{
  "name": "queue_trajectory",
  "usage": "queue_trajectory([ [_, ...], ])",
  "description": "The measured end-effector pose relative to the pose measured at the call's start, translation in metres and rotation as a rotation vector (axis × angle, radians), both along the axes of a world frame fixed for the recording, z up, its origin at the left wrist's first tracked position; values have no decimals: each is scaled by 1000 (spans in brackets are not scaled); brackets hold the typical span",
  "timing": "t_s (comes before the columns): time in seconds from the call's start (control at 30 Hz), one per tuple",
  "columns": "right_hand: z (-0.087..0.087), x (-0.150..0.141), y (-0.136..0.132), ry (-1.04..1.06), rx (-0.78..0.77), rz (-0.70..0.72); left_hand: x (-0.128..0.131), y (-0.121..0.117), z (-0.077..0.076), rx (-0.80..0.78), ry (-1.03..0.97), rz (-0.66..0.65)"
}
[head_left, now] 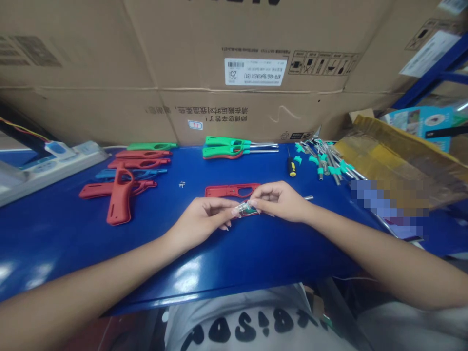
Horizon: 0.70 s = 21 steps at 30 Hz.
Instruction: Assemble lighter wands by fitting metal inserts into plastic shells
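Note:
Between my two hands is a small clear plastic piece [241, 208] with a bit of green at its right end. My left hand [204, 219] pinches its left end between thumb and finger. The fingertips of my right hand [280, 201] are closed on the right end. Just behind lies a red lighter handle half [223, 190], its hollow side up, partly covered by my right fingers. Under my fingertips a red and green part shows, mostly hidden. A metal tube end [309, 198] sticks out beyond my right hand.
Red, blue and green lighter handles [120, 195] lie at left, near a white power strip [47, 168]. Small screws [182, 185] sit mid-table. Green-handled lighters [224, 147], a yellow-black screwdriver [291, 166] and metal tubes with teal clips [331, 161] lie behind. A large cardboard box [197, 105] stands at the back.

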State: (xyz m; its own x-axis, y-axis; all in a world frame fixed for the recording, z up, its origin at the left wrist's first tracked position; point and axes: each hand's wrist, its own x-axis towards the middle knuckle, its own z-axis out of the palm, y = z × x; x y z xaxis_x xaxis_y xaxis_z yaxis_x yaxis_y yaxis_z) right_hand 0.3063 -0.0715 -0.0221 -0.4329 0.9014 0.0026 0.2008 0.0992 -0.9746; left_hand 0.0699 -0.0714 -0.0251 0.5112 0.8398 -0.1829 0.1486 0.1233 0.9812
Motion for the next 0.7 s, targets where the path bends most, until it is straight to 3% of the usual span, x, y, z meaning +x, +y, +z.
queue_trajectory([
  [0.3, -3, -2, 0, 15, 12, -14, 1, -1, 0, 20, 11, -17],
  [0.7, -3, 1, 1, 46, 23, -22, 0, -1, 3, -18, 9, 53],
])
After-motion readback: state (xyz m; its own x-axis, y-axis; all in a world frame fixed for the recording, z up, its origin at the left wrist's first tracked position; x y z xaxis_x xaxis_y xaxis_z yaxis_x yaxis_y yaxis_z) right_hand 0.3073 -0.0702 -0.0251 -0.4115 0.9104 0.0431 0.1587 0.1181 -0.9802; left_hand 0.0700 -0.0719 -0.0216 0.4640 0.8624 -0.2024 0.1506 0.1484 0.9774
